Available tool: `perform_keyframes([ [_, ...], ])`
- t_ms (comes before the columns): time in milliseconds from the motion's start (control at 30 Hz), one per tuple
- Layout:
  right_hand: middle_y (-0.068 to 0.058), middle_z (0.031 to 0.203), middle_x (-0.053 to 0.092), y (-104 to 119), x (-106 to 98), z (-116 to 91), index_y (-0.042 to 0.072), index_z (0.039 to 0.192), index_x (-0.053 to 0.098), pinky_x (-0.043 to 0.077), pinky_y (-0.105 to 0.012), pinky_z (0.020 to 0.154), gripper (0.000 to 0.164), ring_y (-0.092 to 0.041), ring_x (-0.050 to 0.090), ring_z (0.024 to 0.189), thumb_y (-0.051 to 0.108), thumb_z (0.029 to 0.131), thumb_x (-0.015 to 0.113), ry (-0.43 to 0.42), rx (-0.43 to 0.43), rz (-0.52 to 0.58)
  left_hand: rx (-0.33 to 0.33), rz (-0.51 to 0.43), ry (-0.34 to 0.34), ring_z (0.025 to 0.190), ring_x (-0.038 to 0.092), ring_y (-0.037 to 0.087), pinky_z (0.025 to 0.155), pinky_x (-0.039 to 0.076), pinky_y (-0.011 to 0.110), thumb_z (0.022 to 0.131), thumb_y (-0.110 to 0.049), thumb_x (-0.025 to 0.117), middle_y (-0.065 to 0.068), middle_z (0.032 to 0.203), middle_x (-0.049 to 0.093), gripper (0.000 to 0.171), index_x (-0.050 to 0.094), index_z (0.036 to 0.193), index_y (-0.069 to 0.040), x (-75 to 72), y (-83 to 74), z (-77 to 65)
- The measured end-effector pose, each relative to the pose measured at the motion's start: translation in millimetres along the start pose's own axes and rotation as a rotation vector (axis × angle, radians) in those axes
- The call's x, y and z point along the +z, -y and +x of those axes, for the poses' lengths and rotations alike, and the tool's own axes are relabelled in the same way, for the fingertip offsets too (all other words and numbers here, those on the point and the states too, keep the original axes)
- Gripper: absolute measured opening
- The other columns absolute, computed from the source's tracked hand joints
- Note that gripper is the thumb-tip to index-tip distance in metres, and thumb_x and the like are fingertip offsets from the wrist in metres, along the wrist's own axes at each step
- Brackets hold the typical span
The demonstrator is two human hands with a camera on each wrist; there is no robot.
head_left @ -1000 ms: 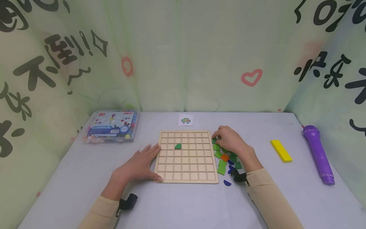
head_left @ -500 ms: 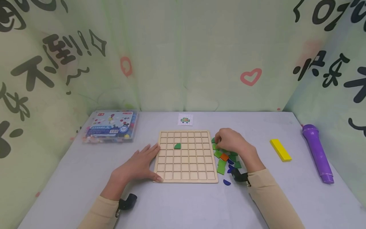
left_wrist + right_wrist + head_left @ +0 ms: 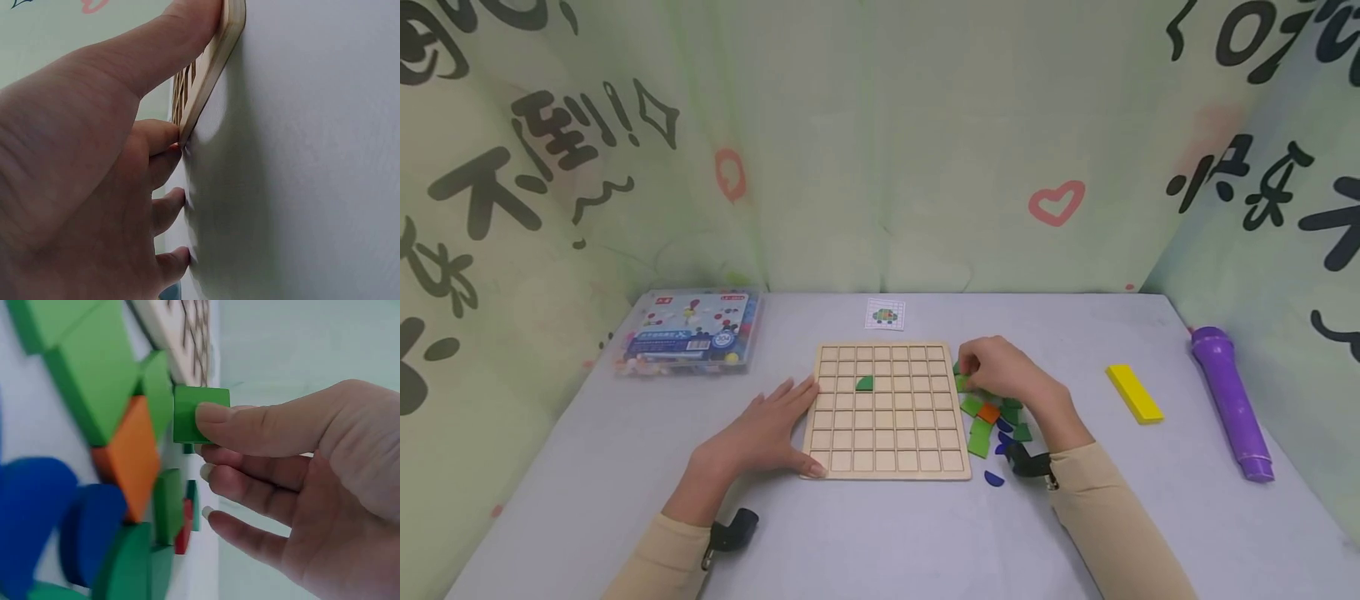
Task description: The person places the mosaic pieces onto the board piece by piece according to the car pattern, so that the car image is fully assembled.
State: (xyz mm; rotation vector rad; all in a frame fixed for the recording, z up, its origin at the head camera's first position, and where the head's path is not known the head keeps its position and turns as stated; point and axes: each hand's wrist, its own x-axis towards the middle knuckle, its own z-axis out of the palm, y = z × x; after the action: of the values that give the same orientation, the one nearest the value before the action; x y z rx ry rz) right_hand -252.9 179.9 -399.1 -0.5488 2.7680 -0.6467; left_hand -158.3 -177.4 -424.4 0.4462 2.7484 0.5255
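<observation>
My left hand (image 3: 767,429) rests with spread fingers against the left edge of the wooden grid board (image 3: 887,433), its thumb on the near left corner. In the left wrist view the thumb (image 3: 169,37) lies over the board's edge. A dark green quarter-round piece (image 3: 865,383) sits in one cell of the board. Just beyond the board's right edge, my right hand (image 3: 1003,368) pinches a light green square block (image 3: 187,415) between thumb and fingers. Below it lie loose pieces: an orange square (image 3: 131,459), light green blocks (image 3: 94,372) and blue half-rounds (image 3: 94,528).
A small card with a turtle picture (image 3: 884,315) lies behind the board. At the back left is a clear plastic case (image 3: 692,329). To the right are a yellow bar (image 3: 1135,394) and a purple cylinder with a wider head (image 3: 1232,404).
My right hand has shifted only slightly among the pieces near the board's upper right edge, and its fingers now pinch the green block. My left hand has stayed on the board.
</observation>
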Motion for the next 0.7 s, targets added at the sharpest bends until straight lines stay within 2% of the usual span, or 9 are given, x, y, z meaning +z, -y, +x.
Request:
perform_keyframes([
  [233, -0.003, 0.079, 0.062, 9.5, 0.3, 5.3, 0.011, 0.082, 0.065, 0.044, -0.031, 0.069, 0.011, -0.02, 0.053, 0.076, 0.003, 0.083, 0.072, -0.096, -0.075, 0.135, 0.003, -0.005, -0.004, 0.155, 0.014, 0.036, 0.121, 0.016, 0.065, 0.064, -0.064, 0.083, 0.004, 0.167, 0.02, 0.122, 0.024, 0.159, -0.012, 1.1, 1.6, 0.1],
  [433, -0.003, 0.083, 0.065, 29.6, 15.4, 18.6, 0.012, 0.085, 0.067, 0.048, -0.031, 0.074, 0.008, -0.019, 0.057, 0.08, 0.007, 0.085, 0.074, -0.072, -0.117, 0.289, 0.001, -0.005, -0.003, 0.155, 0.014, 0.036, 0.122, 0.015, 0.064, 0.064, -0.065, 0.082, 0.004, 0.167, 0.02, 0.123, 0.024, 0.159, -0.012, 1.4, 2.8, -0.1],
  [700, -0.002, 0.087, 0.069, 56.4, 36.1, 37.4, 0.009, 0.09, 0.072, 0.05, -0.03, 0.077, 0.005, -0.017, 0.06, 0.082, 0.007, 0.085, 0.073, -0.033, -0.136, 0.395, 0.001, 0.001, -0.004, 0.156, 0.013, 0.035, 0.122, 0.015, 0.064, 0.064, -0.066, 0.082, 0.003, 0.168, 0.019, 0.124, 0.023, 0.159, -0.013, 2.1, 2.9, 0.9],
])
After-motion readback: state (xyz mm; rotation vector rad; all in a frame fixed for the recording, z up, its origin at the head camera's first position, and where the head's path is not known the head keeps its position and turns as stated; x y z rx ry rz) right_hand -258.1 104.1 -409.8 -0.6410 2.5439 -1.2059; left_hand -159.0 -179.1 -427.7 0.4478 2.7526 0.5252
